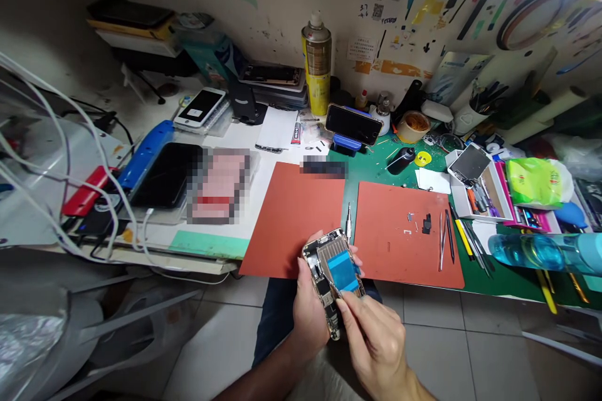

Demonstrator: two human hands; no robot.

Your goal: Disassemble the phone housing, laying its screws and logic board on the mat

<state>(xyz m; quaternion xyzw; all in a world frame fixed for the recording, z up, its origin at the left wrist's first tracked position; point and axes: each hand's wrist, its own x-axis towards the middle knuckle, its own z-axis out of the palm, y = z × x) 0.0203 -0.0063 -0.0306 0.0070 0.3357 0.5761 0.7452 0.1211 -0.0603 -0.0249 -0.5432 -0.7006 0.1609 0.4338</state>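
An opened smartphone (pixel 324 291) with bare circuit parts along its left side lies tilted across my left hand (pixel 309 301). The fingers of that hand wrap round its back and edges. A bright blue rectangular sheet (pixel 342 271) covers part of the ribbed grey area inside the phone. My right hand (pixel 376 332) is closed in a pinch at the lower edge of that grey area, just below the blue sheet. What its fingertips hold, if anything, is hidden. A pen-shaped metal screwdriver (pixel 348 222) lies behind the phone, between two mats.
Two reddish-brown mats (pixel 301 213) (pixel 399 250) lie at the bench's front. On the right mat are small parts (pixel 426 223) and tweezers (pixel 442 241). A blue bottle (pixel 540 252) lies at right; a spray can (pixel 316 66) stands behind. White cables (pixel 96 138) hang at left.
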